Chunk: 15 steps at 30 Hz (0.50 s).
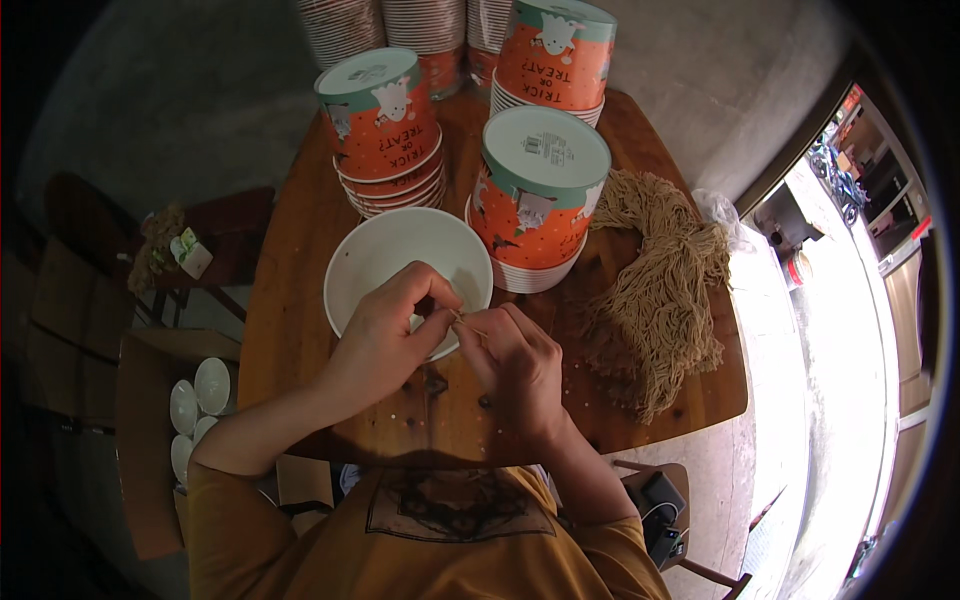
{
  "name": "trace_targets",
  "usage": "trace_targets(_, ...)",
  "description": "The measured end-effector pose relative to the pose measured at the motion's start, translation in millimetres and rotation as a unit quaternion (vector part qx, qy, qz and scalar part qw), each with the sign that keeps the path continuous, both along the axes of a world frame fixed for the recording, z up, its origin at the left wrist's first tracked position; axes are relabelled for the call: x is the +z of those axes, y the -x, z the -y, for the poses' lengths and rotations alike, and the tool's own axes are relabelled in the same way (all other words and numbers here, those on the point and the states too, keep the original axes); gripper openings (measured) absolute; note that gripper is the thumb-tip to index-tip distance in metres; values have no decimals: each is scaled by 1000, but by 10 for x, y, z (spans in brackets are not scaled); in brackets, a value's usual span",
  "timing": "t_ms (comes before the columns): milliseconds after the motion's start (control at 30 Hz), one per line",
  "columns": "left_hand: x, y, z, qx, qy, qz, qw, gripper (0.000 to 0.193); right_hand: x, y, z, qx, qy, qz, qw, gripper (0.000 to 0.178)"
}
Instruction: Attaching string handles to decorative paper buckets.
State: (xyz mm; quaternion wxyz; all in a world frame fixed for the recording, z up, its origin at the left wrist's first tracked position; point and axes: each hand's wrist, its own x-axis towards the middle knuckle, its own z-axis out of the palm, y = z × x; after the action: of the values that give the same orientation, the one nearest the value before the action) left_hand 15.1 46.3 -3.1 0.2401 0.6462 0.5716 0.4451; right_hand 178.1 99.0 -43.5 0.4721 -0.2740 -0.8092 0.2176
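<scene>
A white bucket (375, 250) with its open mouth toward me stands near the middle of the table. Over its near rim, my left hand (385, 325) pinches a short tan cord (462, 318) between thumb and fingertips. Close against it on the right, my right hand (515, 365) is closed on the same cord. The fingers hide most of the cord, and I cannot tell whether it passes through the bucket's wall. To the right lies a large bundle of tan cords (665, 290).
Upside-down stacks of orange buckets stand behind: one left (375, 130), one right (540, 190), one farther back (555, 60). Wrapped stacks (425, 25) rise against the wall. A cardboard box (150, 440) with several white buckets (212, 385) sits left of the wooden table (290, 300). A chair (660, 500) is at lower right.
</scene>
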Motion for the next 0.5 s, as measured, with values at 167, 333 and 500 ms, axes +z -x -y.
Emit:
trace_targets(167,-40,16,-42,-28,-1,37,999,17,4,8,10,8,53,-18,998,15)
trace_targets(333,-44,54,-67,-74,26,86,993,32,10,9,-16,-10,106,-56,993,13)
trace_targets(500,-1,44,-105,-83,55,120,988,34,-47,-15,-65,-12,106,-49,993,15)
